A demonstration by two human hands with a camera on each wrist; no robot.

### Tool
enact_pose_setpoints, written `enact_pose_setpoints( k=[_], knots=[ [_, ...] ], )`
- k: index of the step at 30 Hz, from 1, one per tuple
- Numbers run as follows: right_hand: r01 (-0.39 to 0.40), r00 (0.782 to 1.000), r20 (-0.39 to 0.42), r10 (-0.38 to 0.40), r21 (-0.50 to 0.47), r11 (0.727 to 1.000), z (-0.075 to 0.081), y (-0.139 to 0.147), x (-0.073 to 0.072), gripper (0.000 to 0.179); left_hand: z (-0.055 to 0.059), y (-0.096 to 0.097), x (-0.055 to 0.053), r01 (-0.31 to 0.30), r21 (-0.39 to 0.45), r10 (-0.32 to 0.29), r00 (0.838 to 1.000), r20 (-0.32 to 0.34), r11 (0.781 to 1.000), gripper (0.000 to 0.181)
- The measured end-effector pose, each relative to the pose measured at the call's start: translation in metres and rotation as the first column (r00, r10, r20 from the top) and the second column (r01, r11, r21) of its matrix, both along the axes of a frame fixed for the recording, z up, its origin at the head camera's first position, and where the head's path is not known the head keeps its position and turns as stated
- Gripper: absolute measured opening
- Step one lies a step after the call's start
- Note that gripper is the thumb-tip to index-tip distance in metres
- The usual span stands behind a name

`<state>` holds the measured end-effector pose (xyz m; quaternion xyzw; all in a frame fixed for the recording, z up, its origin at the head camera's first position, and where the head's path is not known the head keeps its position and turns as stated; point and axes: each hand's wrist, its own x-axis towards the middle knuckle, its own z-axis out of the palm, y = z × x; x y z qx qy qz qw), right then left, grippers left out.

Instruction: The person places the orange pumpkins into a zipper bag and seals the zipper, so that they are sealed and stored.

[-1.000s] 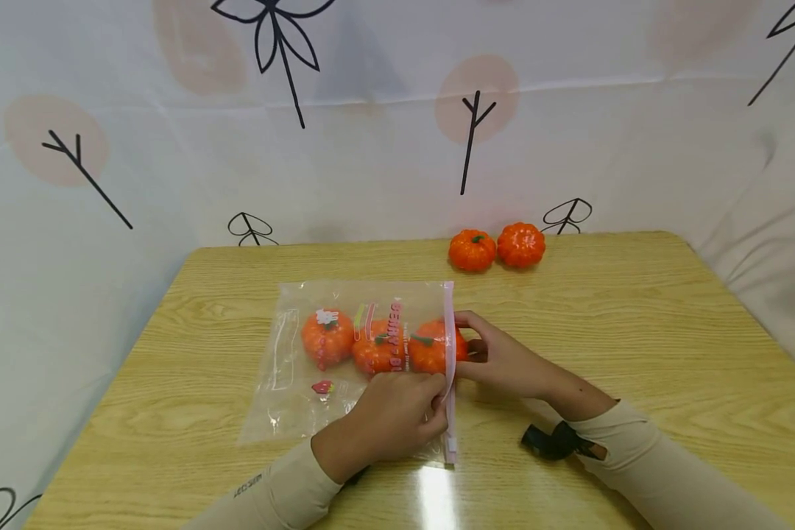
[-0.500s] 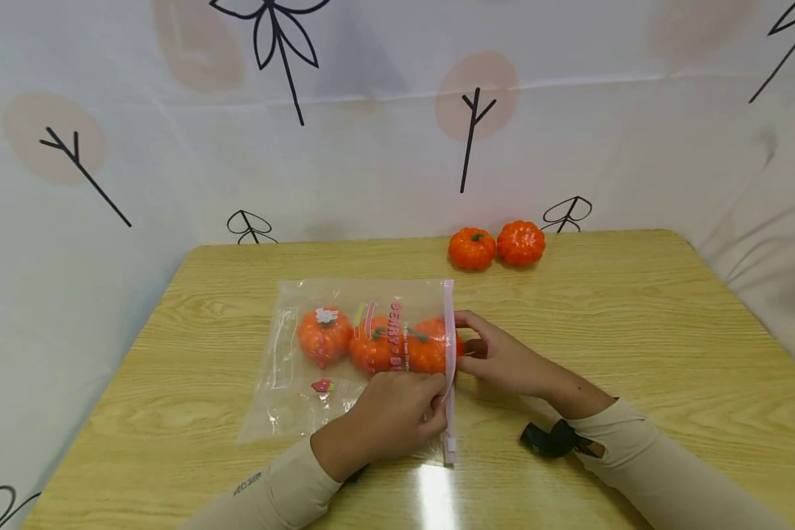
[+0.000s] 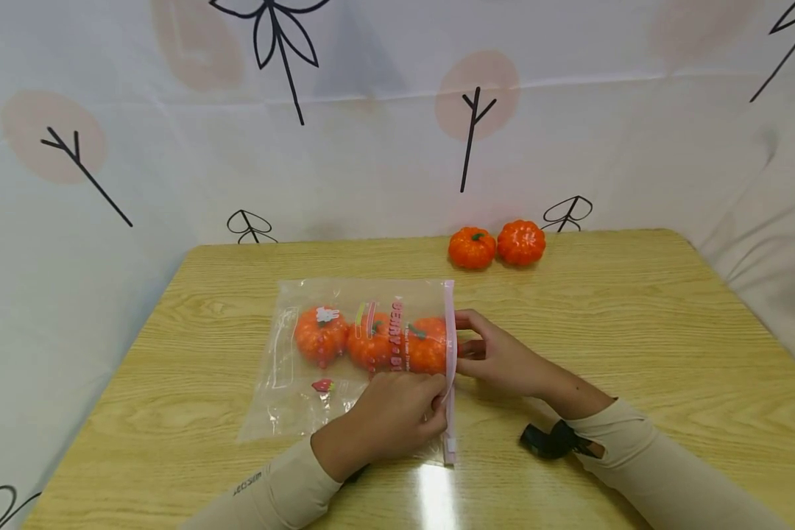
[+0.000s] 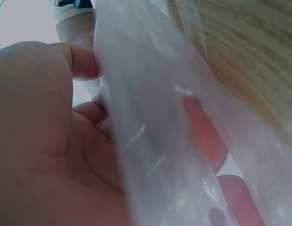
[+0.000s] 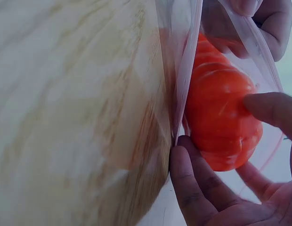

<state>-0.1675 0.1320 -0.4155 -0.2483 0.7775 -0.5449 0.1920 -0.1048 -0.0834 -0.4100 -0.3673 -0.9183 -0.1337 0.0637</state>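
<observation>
A clear zip bag (image 3: 291, 412) with a pink slider strip lies flat on the table, its mouth facing right. Inside it, a row of orange toy pumpkins shows through the plastic: a left one (image 3: 318, 342), a middle one (image 3: 367, 346) and a right one (image 3: 427, 353) at the mouth. My left hand (image 3: 391, 416) pinches the bag's upper layer near the strip, holding the mouth apart. With my right hand (image 3: 503, 359) I hold the right pumpkin (image 5: 223, 113) between thumb and fingers; its fingertips are at the mouth, partly hidden by the strip in the head view.
Two more orange toy pumpkins, one with a green stem (image 3: 472, 248) and one showing no stem (image 3: 521, 243), sit at the table's back edge. A black wrist strap (image 3: 548, 442) hangs under the right forearm. A patterned cloth (image 3: 384, 162) stands behind the wood-grain table (image 3: 636, 309).
The right pumpkin has moved left, deeper into the bag, and the other two have shifted slightly left. My right fingers have followed it to the mouth. The left hand has stayed put.
</observation>
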Motion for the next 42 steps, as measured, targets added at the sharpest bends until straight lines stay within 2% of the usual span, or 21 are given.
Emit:
enact_pose_setpoints(
  k=[5, 9, 14, 18, 35, 42],
  knots=[
    [0.013, 0.999, 0.03, -0.012, -0.026, 1.0, -0.0006, -0.001, 0.0008, 0.059, -0.0004, 0.0001, 0.0, 0.001, -0.005, -0.001, 1.0, 0.006, 1.0, 0.018],
    [0.028, 0.999, 0.044, -0.026, -0.038, 0.999, -0.0003, -0.0016, 0.0016, 0.049, -0.0005, 0.0001, -0.0002, 0.003, -0.01, -0.003, 1.0, 0.009, 1.0, 0.018],
    [0.045, 0.999, 0.012, -0.045, -0.007, 0.999, -0.0007, -0.0015, 0.0025, 0.032, -0.0009, 0.0001, 0.0001, 0.009, -0.003, -0.009, 1.0, -0.007, 1.0, 0.017],
    [0.054, 0.998, -0.007, -0.054, 0.02, 0.998, -0.0006, -0.0016, 0.0031, 0.025, -0.0009, 0.0003, 0.0005, 0.009, -0.006, -0.009, 1.0, -0.011, 1.0, 0.017],
    [0.019, 0.997, -0.078, -0.015, 0.06, 0.998, -0.0017, -0.0014, 0.0031, 0.021, -0.0011, -0.0005, -0.0003, 0.009, -0.004, -0.009, 1.0, -0.009, 1.0, 0.018],
    [0.003, 0.995, -0.103, 0.005, 0.081, 0.997, -0.0015, -0.0014, 0.0032, 0.021, -0.0011, -0.0006, -0.0006, 0.017, 0.015, -0.017, 1.0, 0.02, 1.0, 0.017]
  ],
)
